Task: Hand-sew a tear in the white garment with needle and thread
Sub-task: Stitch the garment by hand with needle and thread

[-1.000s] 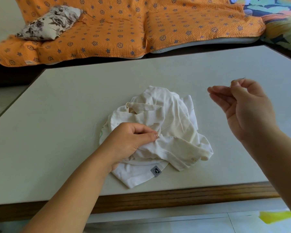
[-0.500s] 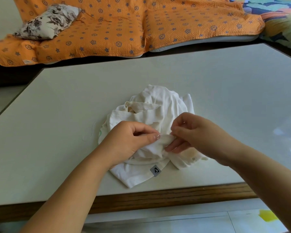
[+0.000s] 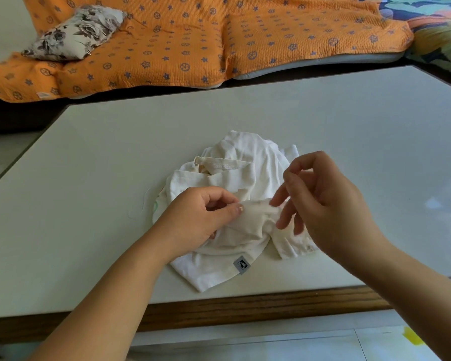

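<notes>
A crumpled white garment lies in a heap on the pale counter, towards its near side and about midway along it. At the garment's near hem a small grey tag carries a dark mark; no lettering on it can be read. A ribbed, stitched band shows near the top of the heap.

The left hand rests on the left part of the garment, its grip pinching a raised fold of cloth between thumb and fingers. The right hand hovers above the right part of the heap and hides the cloth beneath it. Its thumb and forefinger are pressed together at the tips, and whatever lies between them is too fine to make out. Its other fingers point down towards the fold, loosely spread and blurred.

A faint loop of pale thread lies on the counter just beside the garment's left edge. The counter's near side has a wooden edge.

Beyond the counter spreads an orange quilted cover printed with blue-grey stars and wheels. A floral pillow lies on its left end. A brightly patterned fabric sits at the far right.
</notes>
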The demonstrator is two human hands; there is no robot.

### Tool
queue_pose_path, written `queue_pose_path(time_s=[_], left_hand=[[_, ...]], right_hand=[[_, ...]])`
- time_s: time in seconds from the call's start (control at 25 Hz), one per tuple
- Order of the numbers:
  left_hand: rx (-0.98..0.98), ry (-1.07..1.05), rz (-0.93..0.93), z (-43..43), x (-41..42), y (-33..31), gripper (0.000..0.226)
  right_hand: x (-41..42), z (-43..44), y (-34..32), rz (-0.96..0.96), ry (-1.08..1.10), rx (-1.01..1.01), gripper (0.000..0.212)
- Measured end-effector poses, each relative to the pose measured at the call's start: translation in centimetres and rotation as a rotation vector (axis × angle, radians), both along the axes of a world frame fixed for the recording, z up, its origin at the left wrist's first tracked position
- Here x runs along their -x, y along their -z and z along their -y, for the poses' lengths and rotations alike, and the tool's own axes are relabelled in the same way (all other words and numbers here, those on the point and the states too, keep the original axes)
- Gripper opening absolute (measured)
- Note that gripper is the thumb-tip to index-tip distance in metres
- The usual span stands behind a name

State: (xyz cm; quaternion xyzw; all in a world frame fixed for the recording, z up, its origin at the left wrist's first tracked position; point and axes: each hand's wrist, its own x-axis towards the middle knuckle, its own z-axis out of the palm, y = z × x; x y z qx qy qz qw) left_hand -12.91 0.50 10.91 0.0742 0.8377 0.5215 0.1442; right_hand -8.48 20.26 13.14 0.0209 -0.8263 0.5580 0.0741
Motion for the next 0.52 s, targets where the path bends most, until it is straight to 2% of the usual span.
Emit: queue_pose_path(time_s=[0.16, 0.28, 0.52], left_hand=[[-0.009, 0.004, -0.010, -0.3, -0.1, -0.1, 0.005], [-0.025, 0.005, -0.028, -0.3, -0.2, -0.3, 0.005], [-0.018, -0.002, -0.035, -0.1, -0.1, -0.2, 0.010]], right_hand=[[-0.6, 0.5, 0.8, 0.205, -0.201, -0.029, 0.010], [-0.1, 0.4, 1.4, 0.303, -0.193, -0.040, 0.016], [0.4, 0.5, 1.6, 0.332, -0.177, -0.033, 0.020]])
